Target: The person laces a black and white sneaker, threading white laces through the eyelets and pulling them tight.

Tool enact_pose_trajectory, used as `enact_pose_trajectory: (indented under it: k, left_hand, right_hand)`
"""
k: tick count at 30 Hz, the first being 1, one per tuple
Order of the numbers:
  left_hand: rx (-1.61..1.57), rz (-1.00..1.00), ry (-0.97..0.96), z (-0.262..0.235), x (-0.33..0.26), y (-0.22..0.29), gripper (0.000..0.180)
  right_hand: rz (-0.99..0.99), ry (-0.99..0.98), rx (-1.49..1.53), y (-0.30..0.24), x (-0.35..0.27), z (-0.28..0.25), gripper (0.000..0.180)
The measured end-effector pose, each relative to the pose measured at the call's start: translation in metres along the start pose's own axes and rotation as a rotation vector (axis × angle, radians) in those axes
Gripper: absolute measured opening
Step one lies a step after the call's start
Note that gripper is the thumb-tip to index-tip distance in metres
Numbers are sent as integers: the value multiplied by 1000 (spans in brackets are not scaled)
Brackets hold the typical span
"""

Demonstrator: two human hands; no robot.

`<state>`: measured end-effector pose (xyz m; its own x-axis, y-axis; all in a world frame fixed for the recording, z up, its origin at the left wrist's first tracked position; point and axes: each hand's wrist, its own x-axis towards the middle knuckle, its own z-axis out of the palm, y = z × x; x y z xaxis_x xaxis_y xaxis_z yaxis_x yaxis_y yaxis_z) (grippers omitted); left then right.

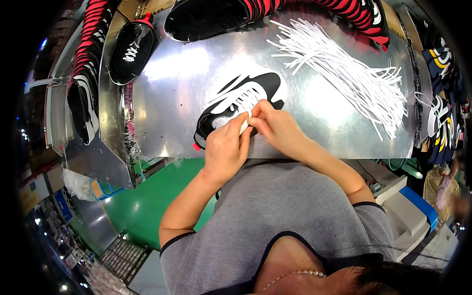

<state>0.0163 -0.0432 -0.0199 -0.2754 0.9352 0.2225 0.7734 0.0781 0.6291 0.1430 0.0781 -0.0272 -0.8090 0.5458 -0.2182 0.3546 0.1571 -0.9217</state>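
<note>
A black and white sneaker upper (235,92) lies on the metal table at the middle, toe to the far right, with a red tab at its heel. White lace (250,96) crosses its eyelets. My left hand (225,146) is closed on the near edge of the upper, by the eyelet row. Against it, my right hand (279,126) has thumb and forefinger pinched together on a bit of white shoelace, mostly hidden by the fingers. The fingertips of both hands meet at this spot.
A bundle of loose white laces (346,78) lies on the metal table (169,113) at right. One laced black upper (132,53) sits at far left. Rows of nested black and red uppers (209,18) line the back and the left rack. Green floor (132,209) shows below.
</note>
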Motion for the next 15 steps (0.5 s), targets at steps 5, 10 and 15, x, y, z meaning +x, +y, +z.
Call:
enact_pose_trajectory:
  k: [5,10,15]
  left_hand:
    - [-39,-112,-154,-7,2,6,30]
    - [216,-107,-232,-19,13,7,39]
    - [247,125,308,-24,-52,-29,48]
  right_hand:
    - [-143,69,-295,3,-20,-58,11]
    - [-440,435,-461,34,18,-31,16]
    - [-297,376,-179,31,-1,-21,16]
